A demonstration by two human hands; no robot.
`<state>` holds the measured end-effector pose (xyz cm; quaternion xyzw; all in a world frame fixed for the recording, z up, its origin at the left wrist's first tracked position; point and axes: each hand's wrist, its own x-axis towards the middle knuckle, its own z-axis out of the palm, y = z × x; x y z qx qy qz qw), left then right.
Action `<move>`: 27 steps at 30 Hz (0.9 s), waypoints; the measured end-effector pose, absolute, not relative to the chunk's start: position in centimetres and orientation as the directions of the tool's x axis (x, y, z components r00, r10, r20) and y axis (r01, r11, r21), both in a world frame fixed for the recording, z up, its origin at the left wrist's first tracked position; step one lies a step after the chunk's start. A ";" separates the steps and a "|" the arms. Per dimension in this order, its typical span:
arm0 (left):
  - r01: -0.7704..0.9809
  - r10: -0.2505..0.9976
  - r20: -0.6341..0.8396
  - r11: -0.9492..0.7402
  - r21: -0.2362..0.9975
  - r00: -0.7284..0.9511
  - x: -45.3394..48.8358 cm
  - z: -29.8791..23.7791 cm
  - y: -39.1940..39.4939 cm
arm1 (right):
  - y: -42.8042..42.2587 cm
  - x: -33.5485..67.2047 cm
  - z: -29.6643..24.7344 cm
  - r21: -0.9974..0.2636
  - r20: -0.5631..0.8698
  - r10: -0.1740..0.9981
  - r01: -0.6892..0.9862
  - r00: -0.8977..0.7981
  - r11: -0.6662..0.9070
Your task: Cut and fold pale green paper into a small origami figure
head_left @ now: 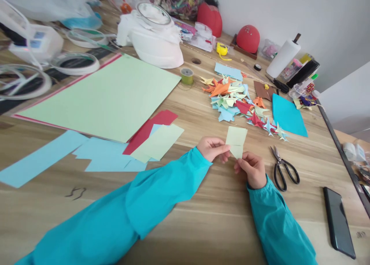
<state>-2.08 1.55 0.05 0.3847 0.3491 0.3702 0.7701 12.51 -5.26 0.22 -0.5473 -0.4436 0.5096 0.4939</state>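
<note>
Green slip: near centre, between both hands, bottom end tapered.
Left hand: pinching slip's left edge.
Right hand: pinching its lower tip.
Scissors: just right of right hand, closest obstacle that side.
Folded-paper pile: beyond slip, crowding the far side.
Blue sheet: right of pile.
Cut strips: left, overlapping.
Thread spool: far, between large green sheet and pile.
Phone: near right.

Wooden table, paper shapes, scissors, phone
</note>
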 end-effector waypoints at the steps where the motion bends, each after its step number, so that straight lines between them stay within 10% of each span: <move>1: -0.310 0.833 -0.265 0.448 0.839 0.486 -2.1 0.0 1.6 | -5.3 12.5 0.2 -0.992 -0.125 0.988 -0.025 0.093 -0.123; 27: -0.395 0.846 -0.273 0.469 0.790 0.458 -2.1 0.0 1.9 | -5.4 12.3 -0.3 -0.994 -0.084 0.990 0.057 0.117 -0.091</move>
